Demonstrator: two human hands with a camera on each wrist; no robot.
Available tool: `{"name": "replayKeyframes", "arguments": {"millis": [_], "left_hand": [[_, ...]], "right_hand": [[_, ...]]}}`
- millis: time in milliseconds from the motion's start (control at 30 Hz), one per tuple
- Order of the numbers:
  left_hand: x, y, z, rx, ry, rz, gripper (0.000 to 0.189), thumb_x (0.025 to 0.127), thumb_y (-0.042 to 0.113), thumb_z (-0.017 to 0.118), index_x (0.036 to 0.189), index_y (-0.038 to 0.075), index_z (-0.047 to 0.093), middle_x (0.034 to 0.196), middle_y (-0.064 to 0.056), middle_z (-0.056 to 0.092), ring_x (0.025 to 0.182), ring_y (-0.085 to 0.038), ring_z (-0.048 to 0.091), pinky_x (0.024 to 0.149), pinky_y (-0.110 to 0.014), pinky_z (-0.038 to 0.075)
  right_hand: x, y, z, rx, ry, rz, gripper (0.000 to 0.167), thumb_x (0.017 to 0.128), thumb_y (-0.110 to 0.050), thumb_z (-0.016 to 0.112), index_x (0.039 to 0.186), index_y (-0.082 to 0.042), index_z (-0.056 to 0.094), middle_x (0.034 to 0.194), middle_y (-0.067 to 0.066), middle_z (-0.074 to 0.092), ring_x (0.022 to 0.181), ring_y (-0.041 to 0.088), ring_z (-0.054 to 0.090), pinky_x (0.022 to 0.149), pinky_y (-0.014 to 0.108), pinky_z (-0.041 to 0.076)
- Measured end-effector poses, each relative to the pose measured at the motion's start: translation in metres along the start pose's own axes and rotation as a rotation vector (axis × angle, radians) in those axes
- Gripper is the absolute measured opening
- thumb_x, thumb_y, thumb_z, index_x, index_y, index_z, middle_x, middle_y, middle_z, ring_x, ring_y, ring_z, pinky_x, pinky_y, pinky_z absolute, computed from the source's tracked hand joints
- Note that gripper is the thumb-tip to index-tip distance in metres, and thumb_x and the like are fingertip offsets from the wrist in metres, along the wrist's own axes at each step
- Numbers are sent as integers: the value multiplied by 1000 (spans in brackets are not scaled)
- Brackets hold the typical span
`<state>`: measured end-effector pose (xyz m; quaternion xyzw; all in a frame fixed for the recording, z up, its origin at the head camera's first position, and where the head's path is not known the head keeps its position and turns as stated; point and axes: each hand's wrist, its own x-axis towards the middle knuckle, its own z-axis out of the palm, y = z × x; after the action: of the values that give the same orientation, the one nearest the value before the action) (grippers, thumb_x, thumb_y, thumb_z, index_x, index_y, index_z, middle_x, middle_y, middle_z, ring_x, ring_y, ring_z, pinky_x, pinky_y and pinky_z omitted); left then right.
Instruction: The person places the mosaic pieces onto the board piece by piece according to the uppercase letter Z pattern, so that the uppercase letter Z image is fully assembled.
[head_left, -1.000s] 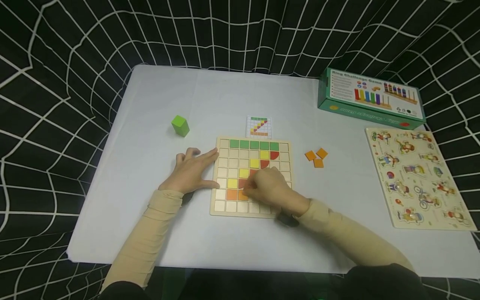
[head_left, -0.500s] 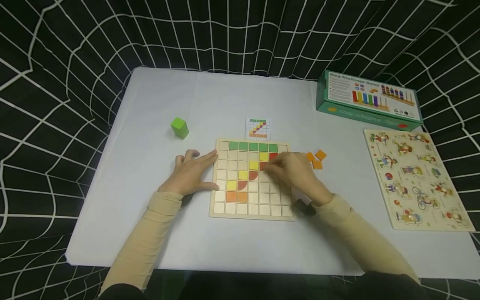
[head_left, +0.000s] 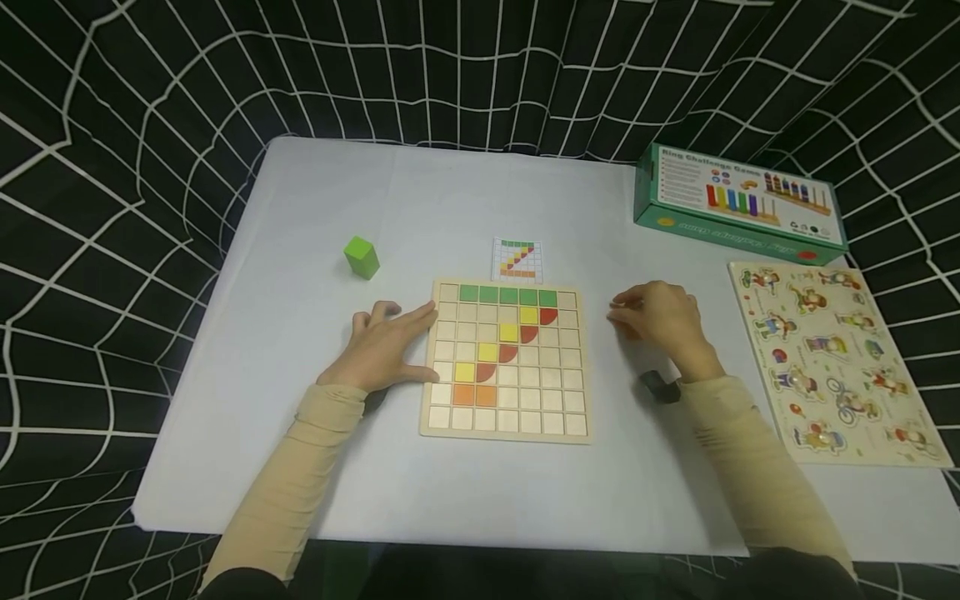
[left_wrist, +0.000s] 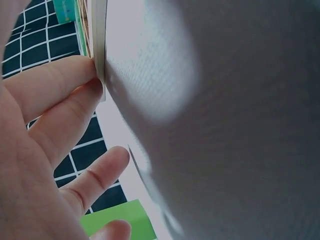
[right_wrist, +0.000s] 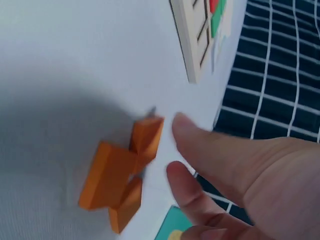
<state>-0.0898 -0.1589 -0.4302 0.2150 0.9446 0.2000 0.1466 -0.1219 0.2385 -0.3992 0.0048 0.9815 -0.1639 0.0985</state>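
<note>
A wooden grid board (head_left: 551, 427) lies mid-table. On it sit a row of green tiles (head_left: 508, 296), a diagonal of yellow tiles (head_left: 487, 353) edged by red quarter-round tiles (head_left: 507, 354), and two orange tiles (head_left: 475, 395). My left hand (head_left: 382, 346) rests at the board's left side, fingers extended and fingertips touching its edge. To the right of the board, my right hand (head_left: 663, 321) hovers over three loose orange tiles (right_wrist: 107, 175), largely covering them in the head view. In the right wrist view its thumb (right_wrist: 200, 145) and forefinger are parted beside them, nothing between.
Behind the board lies a small pattern card (head_left: 517, 260). A green block (head_left: 362, 258) stands at the back left. At the right are a green Ring Challenge Game box (head_left: 742, 200) and a wooden picture puzzle (head_left: 832, 367). Black netted cloth (head_left: 480, 75) surrounds the table.
My right hand has moved from over the board's lower middle, past the red tiles, rightward to the loose orange tiles. The left hand stays at the board's edge.
</note>
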Motion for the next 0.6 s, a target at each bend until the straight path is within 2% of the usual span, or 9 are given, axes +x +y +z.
{"name": "replayKeyframes", "arguments": {"millis": [100, 233, 367, 500, 600], "left_hand": [[0, 1, 0, -2, 0, -2, 97, 79, 49, 84, 159, 15, 42, 169, 0, 36, 142, -39, 38, 98, -52, 28], [1, 1, 0, -2, -1, -2, 97, 78, 49, 84, 159, 16, 42, 169, 0, 36, 143, -39, 38, 98, -52, 28], [1, 1, 0, -1, 1, 2, 96, 78, 50, 84, 158, 16, 42, 169, 0, 36, 143, -39, 38, 98, -52, 28], [1, 0, 0, 0, 4, 4, 97, 78, 49, 84, 159, 16, 42, 169, 0, 36, 142, -39, 38, 98, -52, 28], [1, -1, 1, 2, 5, 0, 97, 78, 49, 84, 159, 16, 42, 169, 0, 36, 142, -39, 39, 98, -52, 28]], "right_hand": [[3, 7, -4, -22, -62, 16, 33, 97, -25, 70, 123, -6, 74, 125, 24, 73, 120, 51, 62, 97, 65, 39], [5, 11, -6, -55, -124, 32, 33, 98, -21, 69, 128, -7, 72, 127, 26, 71, 118, 50, 61, 92, 59, 37], [6, 13, -6, -79, -143, 44, 34, 97, -23, 71, 127, -7, 73, 128, 27, 70, 116, 48, 62, 89, 56, 36], [5, 17, -5, -78, -118, 21, 33, 96, -27, 74, 120, -5, 76, 122, 26, 72, 111, 47, 64, 86, 55, 35], [5, 21, -3, -54, -89, -18, 27, 95, -27, 75, 107, -4, 77, 105, 22, 76, 101, 43, 65, 85, 53, 35]]}}
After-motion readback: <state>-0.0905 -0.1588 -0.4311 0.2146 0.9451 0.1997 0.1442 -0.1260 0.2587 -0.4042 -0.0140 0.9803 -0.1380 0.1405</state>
